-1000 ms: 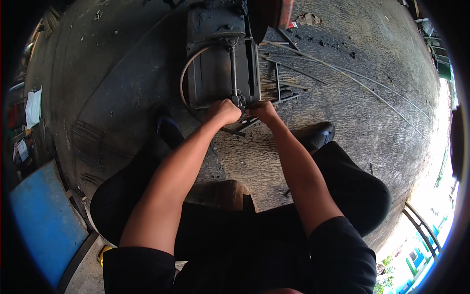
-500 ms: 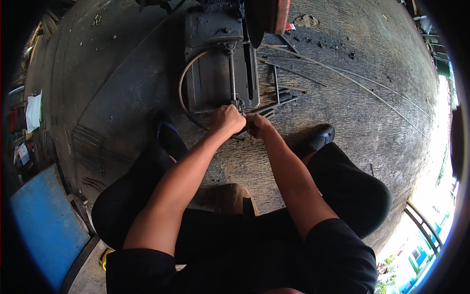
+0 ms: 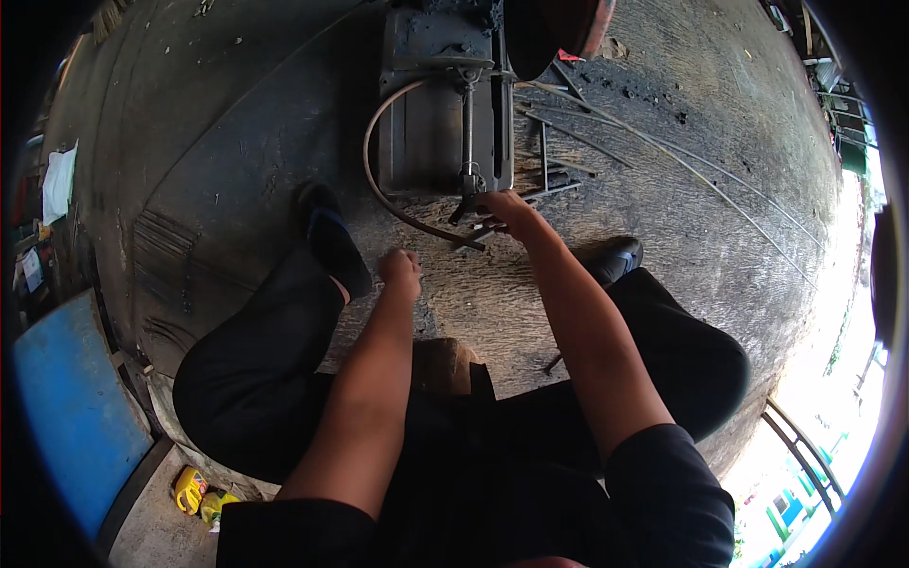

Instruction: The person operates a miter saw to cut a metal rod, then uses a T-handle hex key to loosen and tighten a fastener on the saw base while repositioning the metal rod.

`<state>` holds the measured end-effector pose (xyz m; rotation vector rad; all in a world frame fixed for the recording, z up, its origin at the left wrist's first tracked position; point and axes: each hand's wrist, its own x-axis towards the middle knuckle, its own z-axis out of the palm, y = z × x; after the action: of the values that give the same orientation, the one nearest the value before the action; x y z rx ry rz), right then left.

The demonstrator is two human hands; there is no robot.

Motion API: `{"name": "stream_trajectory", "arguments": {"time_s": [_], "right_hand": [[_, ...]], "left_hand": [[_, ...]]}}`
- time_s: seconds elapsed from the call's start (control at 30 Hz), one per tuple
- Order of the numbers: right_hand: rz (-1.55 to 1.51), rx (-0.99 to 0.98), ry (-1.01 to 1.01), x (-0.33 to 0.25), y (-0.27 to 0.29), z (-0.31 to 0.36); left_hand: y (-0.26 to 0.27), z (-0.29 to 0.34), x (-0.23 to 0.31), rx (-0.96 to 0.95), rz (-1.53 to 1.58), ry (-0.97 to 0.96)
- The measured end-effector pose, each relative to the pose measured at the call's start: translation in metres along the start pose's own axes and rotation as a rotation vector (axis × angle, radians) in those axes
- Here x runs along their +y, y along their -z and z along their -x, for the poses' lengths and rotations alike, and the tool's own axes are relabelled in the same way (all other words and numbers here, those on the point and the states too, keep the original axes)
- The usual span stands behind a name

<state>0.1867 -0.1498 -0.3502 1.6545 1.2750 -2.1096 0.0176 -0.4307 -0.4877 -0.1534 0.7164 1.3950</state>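
A: What are the fingers doing?

B: The right hand (image 3: pixel 507 210) has its fingers bent at the near end of the clamp screw (image 3: pixel 468 128), overlapping the dark handle (image 3: pixel 464 208) there; whether they are clamped on it, I cannot tell

A: And the other one?

B: The left hand (image 3: pixel 401 270) is well apart from the screw, nearer the person's body, with its fingers folded in together; the inside of it is hidden

A: Where does that screw sit?

B: On the dark metal machine base (image 3: pixel 412 142), straight ahead of the person, toward the base's right side and beside a long slot

A: What is the thin curve?

B: A bent rod or hose (image 3: pixel 417 223), I can't tell which; it loops around the base's left side, and its near end lies below the right hand, by a short straight bar (image 3: pixel 472 237)

A: Farther out?

B: A reddish guard (image 3: pixel 598 24) at the top, long thin rods (image 3: pixel 653 144) on the floor to the right, a wooden block (image 3: pixel 443 366) between the legs, and a blue panel (image 3: pixel 80 417) at lower left, with a yellow package (image 3: pixel 189 489) near it
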Motion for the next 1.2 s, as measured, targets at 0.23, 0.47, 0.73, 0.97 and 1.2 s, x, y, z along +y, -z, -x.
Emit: {"name": "stream_trajectory", "arguments": {"time_s": [0.23,0.47,0.73,0.97,1.2], "right_hand": [[0.280,0.120,0.248,-0.012,-0.008,0.020],[0.497,0.262,-0.154,0.000,-0.014,-0.019],[0.516,-0.143,0.364,0.033,0.016,-0.036],[-0.152,-0.430,-0.003,0.043,0.030,-0.047],[0.451,-0.445,0.247,0.020,0.031,-0.030]], "left_hand": [[-0.142,-0.094,-0.073,0.067,0.484,0.364],[-0.115,-0.117,-0.063,-0.177,0.489,0.278],[-0.112,-0.123,-0.067,0.053,0.396,0.136],[-0.116,-0.119,-0.052,0.008,0.139,0.030],[-0.128,-0.118,-0.034,-0.114,0.080,0.192]]}}
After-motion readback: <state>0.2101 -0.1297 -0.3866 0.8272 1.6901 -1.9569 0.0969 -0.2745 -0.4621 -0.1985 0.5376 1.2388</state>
